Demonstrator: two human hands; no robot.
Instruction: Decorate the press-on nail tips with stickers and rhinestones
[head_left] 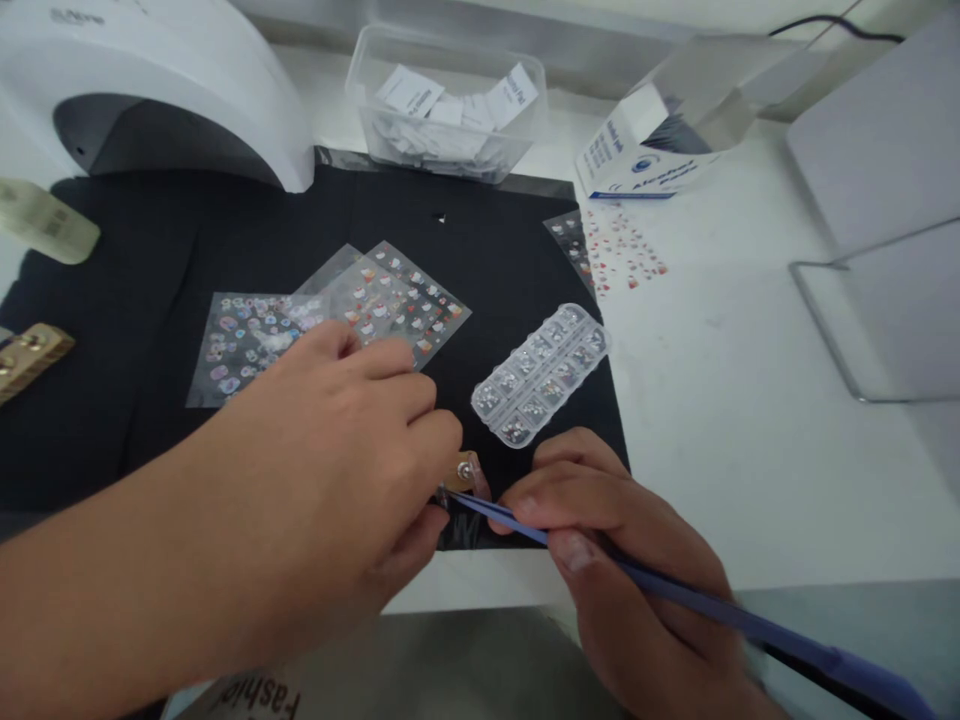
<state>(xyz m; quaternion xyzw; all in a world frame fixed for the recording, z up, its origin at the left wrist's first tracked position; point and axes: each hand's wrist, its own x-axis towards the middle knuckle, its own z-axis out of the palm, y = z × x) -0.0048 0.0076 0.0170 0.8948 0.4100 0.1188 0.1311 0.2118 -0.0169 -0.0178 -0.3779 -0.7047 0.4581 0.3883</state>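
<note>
Left hand point(337, 450): curled, fingertips pinching a small tan nail tip point(463, 470) at the black mat's point(112, 400) near edge.
Right hand point(615, 540): closed around a blue pen tool point(675, 590), point touching the tip.
Progress: one gem seems seated; placing apparently underway.
Supplies: sticker sheets point(330, 320) left, rhinestone case point(541, 372) right.

I see a mat point(112, 400) on the table point(735, 400). Two sticker sheets point(330, 310) overlap mid-mat, bead case point(541, 373) right of them. Far left a lamp point(150, 90), tub point(446, 100) far centre, carton point(637, 150) far right. My hands point(337, 470) meet at the near mat edge.
</note>
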